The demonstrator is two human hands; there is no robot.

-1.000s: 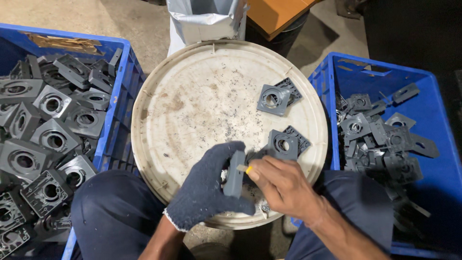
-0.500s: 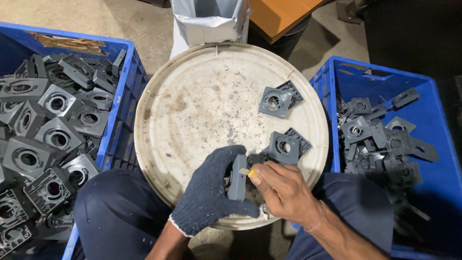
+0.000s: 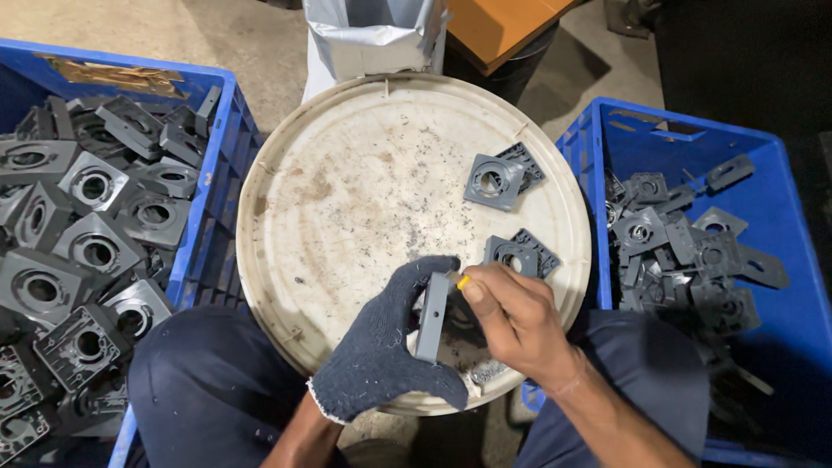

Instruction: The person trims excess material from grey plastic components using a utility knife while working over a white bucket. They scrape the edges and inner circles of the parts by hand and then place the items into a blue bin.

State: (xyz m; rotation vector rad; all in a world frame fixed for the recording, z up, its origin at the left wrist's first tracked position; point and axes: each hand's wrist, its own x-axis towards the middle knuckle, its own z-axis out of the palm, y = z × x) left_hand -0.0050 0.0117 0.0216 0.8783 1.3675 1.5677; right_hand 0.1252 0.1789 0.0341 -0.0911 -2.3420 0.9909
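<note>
My left hand [image 3: 386, 351], in a dark knitted glove, grips a grey square plastic part [image 3: 432, 317] held on edge over the near rim of a round white lid [image 3: 347, 199]. My bare right hand [image 3: 511, 321] pinches a small yellow-tipped tool [image 3: 462, 282] against the top edge of that part. Two stacks of the same grey parts lie on the lid, one [image 3: 501, 178] at the far right and one [image 3: 520, 254] just beyond my right hand.
A blue crate [image 3: 212, 191] on the left is filled with several grey square parts. A second blue crate [image 3: 780, 217] on the right holds smaller dark plastic pieces. A grey bag [image 3: 373, 35] and an orange board [image 3: 498, 26] stand beyond the lid.
Both hands stay together on the grey part, shifted slightly to the right on the lid. The part remains on edge and the tool stays against it.
</note>
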